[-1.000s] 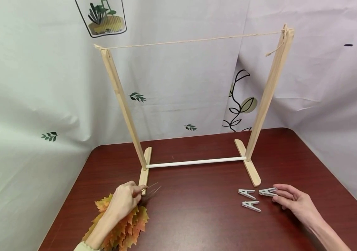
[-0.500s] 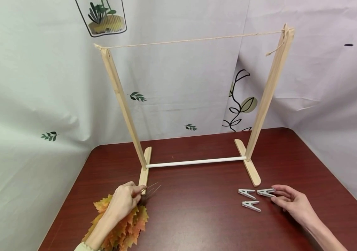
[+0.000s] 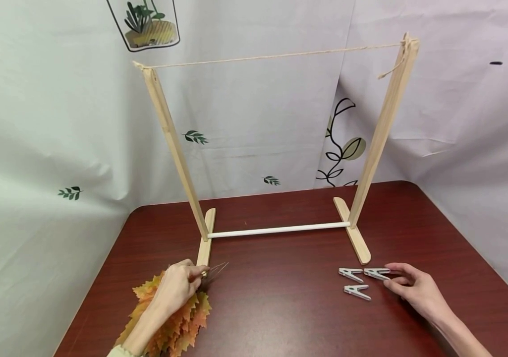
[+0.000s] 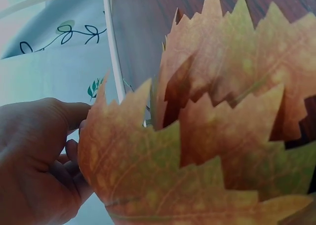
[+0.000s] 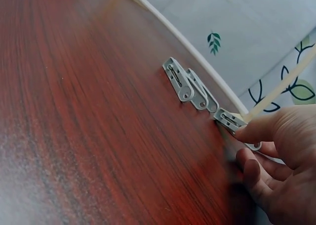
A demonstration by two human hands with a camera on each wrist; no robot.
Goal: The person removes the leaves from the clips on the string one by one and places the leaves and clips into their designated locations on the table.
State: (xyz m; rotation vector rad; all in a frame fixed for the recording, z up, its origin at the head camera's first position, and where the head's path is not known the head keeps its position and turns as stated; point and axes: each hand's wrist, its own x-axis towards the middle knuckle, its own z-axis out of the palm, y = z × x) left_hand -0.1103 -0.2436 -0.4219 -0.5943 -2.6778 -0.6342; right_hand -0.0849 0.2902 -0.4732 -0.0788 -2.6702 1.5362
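My left hand [image 3: 181, 285] pinches the thin strands of a bunch of artificial maple leaves [image 3: 182, 325], orange and yellow-green. Fine strand ends poke out past the fingertips. The leaves lie under the wrist and fill much of the left wrist view, covering part of the hand. On the right, my right hand [image 3: 416, 287] pinches a grey clothespin [image 3: 375, 273] by its handle end, thumb and fingers on its two legs. Two more grey clothespins lie on the table just left of it, a rear one [image 3: 350, 274] and a front one [image 3: 357, 292].
A wooden stand with a left post [image 3: 175, 153] and a right post [image 3: 383, 134] rises at the back of the dark red table [image 3: 280, 297]. Twine [image 3: 271, 57] stretches between the post tops; a white rod [image 3: 276, 230] joins the feet. Patterned cloth hangs behind.
My right hand has shifted slightly left with the clothespin, bringing it closer to the other two. My left hand stays nearly still; the strand ends at its fingertips have moved a little.
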